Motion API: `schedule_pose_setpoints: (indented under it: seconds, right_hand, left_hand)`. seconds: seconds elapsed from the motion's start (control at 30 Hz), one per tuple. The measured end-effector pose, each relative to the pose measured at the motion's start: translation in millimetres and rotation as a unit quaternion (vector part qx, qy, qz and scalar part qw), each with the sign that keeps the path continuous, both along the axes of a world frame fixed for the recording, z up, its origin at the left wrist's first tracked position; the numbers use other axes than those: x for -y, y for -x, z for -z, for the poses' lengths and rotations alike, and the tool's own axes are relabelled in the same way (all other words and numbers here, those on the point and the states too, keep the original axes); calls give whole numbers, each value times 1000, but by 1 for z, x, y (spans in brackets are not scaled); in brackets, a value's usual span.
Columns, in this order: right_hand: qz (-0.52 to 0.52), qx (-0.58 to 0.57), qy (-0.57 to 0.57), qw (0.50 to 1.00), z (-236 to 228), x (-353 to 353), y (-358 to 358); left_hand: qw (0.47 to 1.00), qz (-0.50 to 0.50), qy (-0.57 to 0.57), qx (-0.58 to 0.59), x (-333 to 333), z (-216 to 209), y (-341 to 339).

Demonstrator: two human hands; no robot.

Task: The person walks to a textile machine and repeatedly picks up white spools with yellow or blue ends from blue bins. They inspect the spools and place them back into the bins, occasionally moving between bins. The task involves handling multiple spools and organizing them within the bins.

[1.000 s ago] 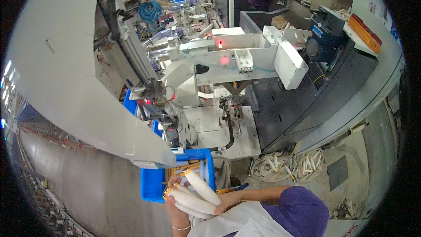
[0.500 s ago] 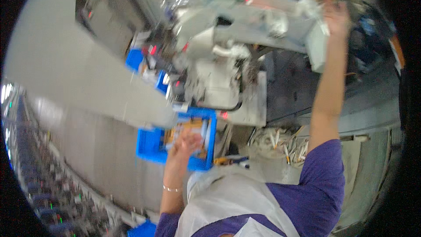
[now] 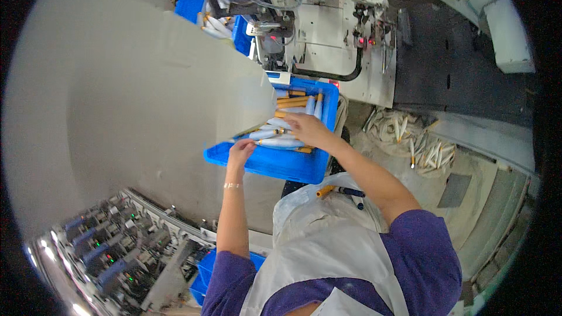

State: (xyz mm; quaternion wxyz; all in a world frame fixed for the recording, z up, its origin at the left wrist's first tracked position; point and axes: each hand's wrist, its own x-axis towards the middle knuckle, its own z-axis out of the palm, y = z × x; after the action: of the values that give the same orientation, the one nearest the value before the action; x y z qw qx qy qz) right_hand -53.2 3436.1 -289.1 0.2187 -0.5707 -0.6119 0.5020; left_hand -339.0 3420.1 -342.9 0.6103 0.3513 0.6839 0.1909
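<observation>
right hand [image 3: 311,129] over blue bin [image 3: 287,165]

Moderately bright, even indoor light leaves only soft shading on the white panel [image 3: 146,82] and blue crate [image 3: 281,167]. White lamps [image 3: 50,251] glare at the lower left, red indicator lights [image 3: 363,41] glow, and fisheye distortion curves straight edges toward a black, grainy rim; the middle looks fairly sharp.

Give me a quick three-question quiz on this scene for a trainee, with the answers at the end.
1. Which hand has a bracelet at its wrist?
2. What lies in the bin under the right hand: A cables; B bobbins; C bottles?
3. True or false: the bin is red.

Key: 1. the left hand; 2. B; 3. false, it is blue.
</observation>
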Motion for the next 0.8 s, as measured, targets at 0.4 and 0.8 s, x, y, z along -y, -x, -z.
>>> schedule_pose_setpoints:
  seconds: [0.4,0.8]
  right_hand:
    - [-4,315,225,922,223,50,146]
    - [202,-48,175,962,76,42,101]
  left_hand:
    - [770,577,-131,-240,-47,216,-10]
    - [911,307,-125,-243,-72,118,76]
